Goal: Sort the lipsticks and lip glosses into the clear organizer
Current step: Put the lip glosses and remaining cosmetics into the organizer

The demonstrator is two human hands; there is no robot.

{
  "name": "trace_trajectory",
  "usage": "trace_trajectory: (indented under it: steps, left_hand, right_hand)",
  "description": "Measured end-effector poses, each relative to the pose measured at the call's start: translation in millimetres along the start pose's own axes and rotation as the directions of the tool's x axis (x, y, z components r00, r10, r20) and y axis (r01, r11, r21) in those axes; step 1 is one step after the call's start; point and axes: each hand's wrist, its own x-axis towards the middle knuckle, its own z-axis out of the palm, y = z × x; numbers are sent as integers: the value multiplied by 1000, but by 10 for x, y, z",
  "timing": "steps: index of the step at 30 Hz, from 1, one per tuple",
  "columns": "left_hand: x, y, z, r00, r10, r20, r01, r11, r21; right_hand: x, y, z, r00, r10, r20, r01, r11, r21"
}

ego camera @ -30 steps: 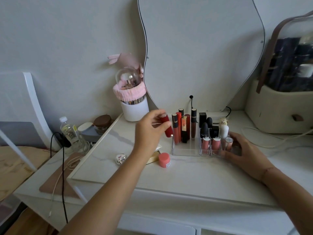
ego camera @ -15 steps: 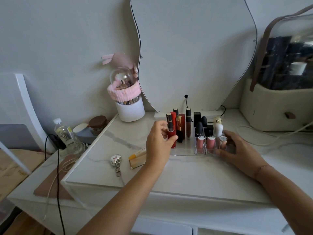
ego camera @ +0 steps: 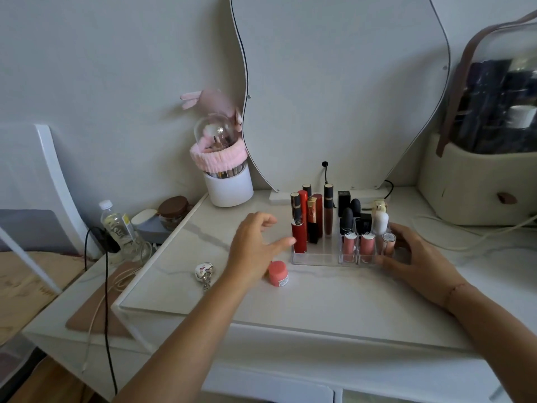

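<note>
The clear organizer (ego camera: 315,258) stands on the white marble-look table top, holding several upright lipsticks and lip glosses. A red lip gloss (ego camera: 299,238) stands in its front left slot. My left hand (ego camera: 255,251) hovers just left of that slot, fingers spread, holding nothing. My right hand (ego camera: 418,260) rests against the organizer's right side, fingers on its wall beside a pink gloss (ego camera: 388,244). A small coral-pink jar (ego camera: 278,273) sits on the table under my left hand's fingers. Whatever lies beneath my left palm is hidden.
A silver keychain charm (ego camera: 204,271) lies left of the jar. At the back left stands a white brush holder (ego camera: 228,186) with a pink band. A wavy mirror (ego camera: 343,88) leans on the wall. A beige case (ego camera: 476,181) sits far right; a water bottle (ego camera: 116,225) far left.
My left hand set the red lip gloss into the organizer's front left slot, let go and drew back to the left with fingers spread. My right hand stayed on the organizer.
</note>
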Motion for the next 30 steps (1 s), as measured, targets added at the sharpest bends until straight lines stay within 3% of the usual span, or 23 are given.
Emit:
trace_trajectory:
  steps: [5,8,15,18,22,30]
  left_hand:
    - [-77,-249,-579,976,-92,197,72,992,108]
    - [-172,-282,-614,939,-93,330,19,976,219]
    - [-217,-279,-398,949,-45,314,-73,933,353]
    - [-228,-277,-389,967,-57,249,-12,964,266]
    - [-204,-180,-479,989,-94,111,92,995,24]
    - [-156,475,-142,996,-9,-92,-17,960,-278]
  right_hand:
    - [2,23,7,1000,-3,-7,3,1000,-20]
    - [5,15,7,1000,-3,-7,3,1000,-28]
    - [-13,-6,-2,1000,1,6,-1,999,-43]
    - [-14,-14,-6,1000,-8,-2,8,999,-32]
    - [-5,-16,-1,1000,-4,-13,4,1000,-29]
    - [-7,-5,7,1000,-5,-9,4,1000,-5]
